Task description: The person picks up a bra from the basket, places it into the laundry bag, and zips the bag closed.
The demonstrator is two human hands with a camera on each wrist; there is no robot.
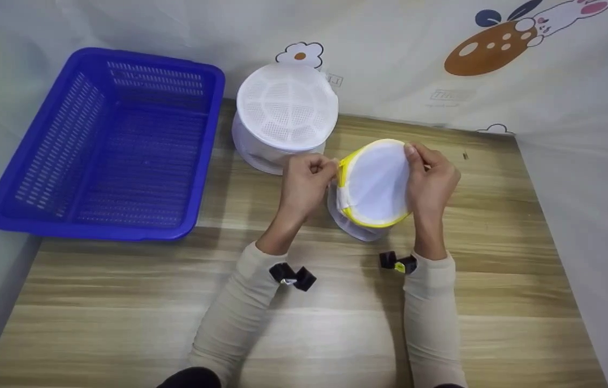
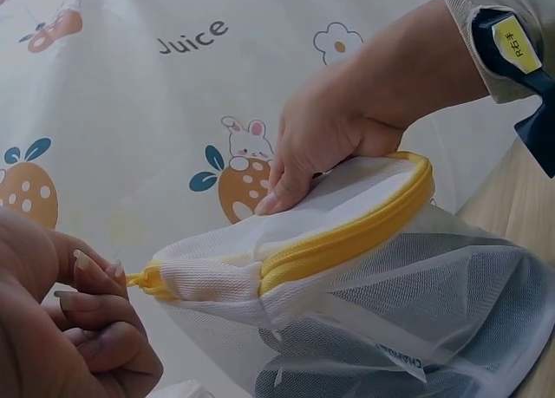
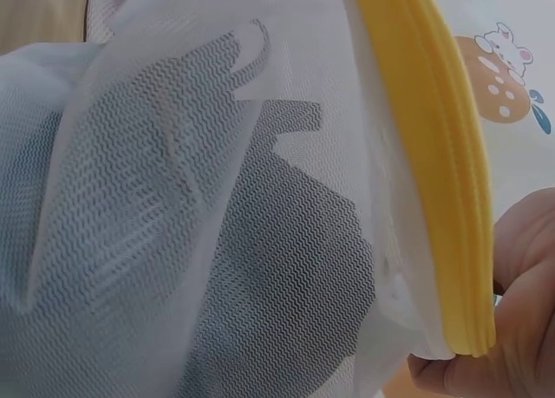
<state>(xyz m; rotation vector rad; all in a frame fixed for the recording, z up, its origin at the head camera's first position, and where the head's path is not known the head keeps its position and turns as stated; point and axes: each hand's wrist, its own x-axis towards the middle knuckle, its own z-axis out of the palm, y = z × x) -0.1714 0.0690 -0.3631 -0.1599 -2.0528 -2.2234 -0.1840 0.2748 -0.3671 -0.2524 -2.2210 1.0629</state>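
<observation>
A white mesh laundry bag (image 1: pixel 378 186) with a yellow zipper (image 2: pixel 355 225) around its round top stands tilted on the table. Its zipper looks closed along the visible side, and a white fabric tab (image 2: pixel 212 281) covers one end. My left hand (image 1: pixel 306 183) pinches the yellow zipper pull (image 2: pixel 139 280) at the bag's left side. On the opposite side, my right hand (image 1: pixel 434 178) grips the top's edge between thumb and fingers. Through the thin mesh in the right wrist view, dark shapes show; the sidewall (image 3: pixel 121 225) sags in folds.
Behind and left of the bag stands a larger white mesh bag (image 1: pixel 287 108) with a round top. A blue plastic basket (image 1: pixel 204 156) with slotted walls sits at the left. Printed cloth (image 1: pixel 390 70) hangs along the back and sides of the wood-grain table (image 1: pixel 497 258).
</observation>
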